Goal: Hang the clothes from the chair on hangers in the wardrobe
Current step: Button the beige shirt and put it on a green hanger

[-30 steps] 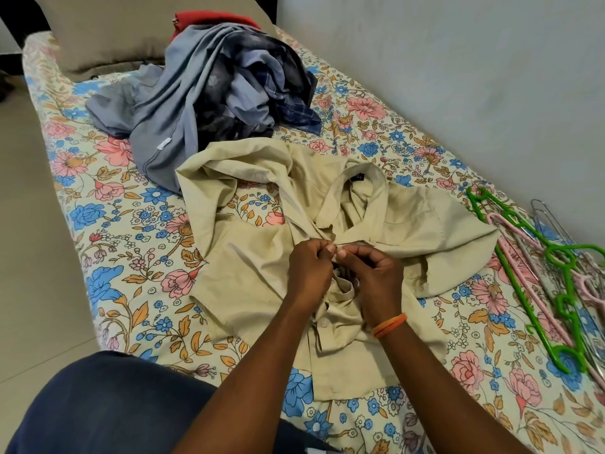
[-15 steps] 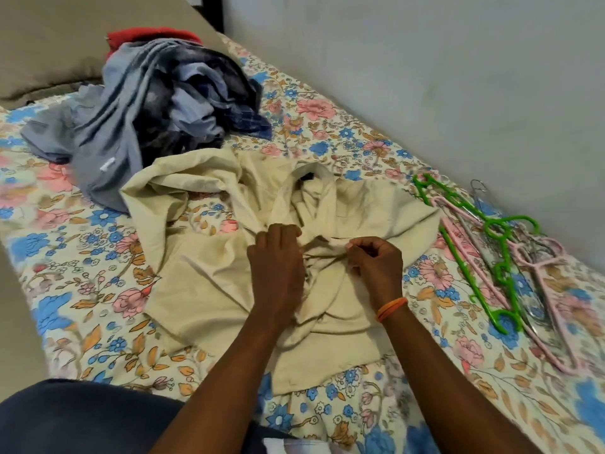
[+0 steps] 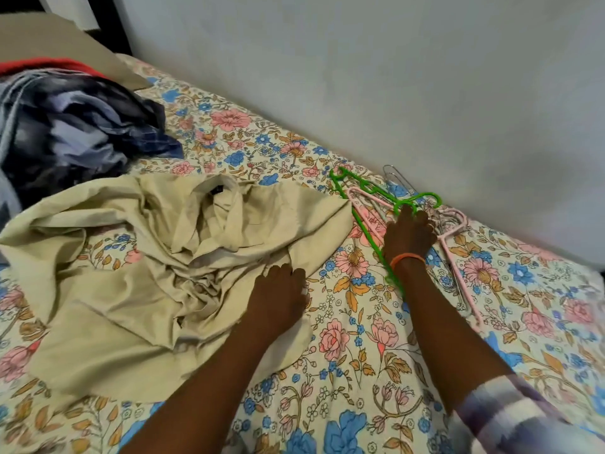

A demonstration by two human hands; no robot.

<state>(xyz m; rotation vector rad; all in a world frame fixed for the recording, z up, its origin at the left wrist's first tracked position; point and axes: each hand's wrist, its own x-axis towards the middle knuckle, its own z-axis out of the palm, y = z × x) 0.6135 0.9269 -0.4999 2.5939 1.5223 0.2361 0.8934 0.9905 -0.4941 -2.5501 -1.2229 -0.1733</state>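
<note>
The beige shirt [image 3: 157, 273] lies crumpled on the floral bedsheet [image 3: 360, 371], collar toward the wall [image 3: 393, 77]. The left hand [image 3: 278, 299] rests palm down on the shirt's right edge, fingers extended and close together; no fabric is pinched. The right hand [image 3: 409, 234] lies on the hanger pile beside the wall, fingers extended forward over the green hanger [image 3: 366, 224] near its hook; whether they curl around it cannot be determined. A pink hanger [image 3: 458, 257] and a wire hanger [image 3: 397, 178] lie in the same pile. A heap of blue and grey clothes [image 3: 72, 132] sits behind the shirt, touching its far left edge.
</note>
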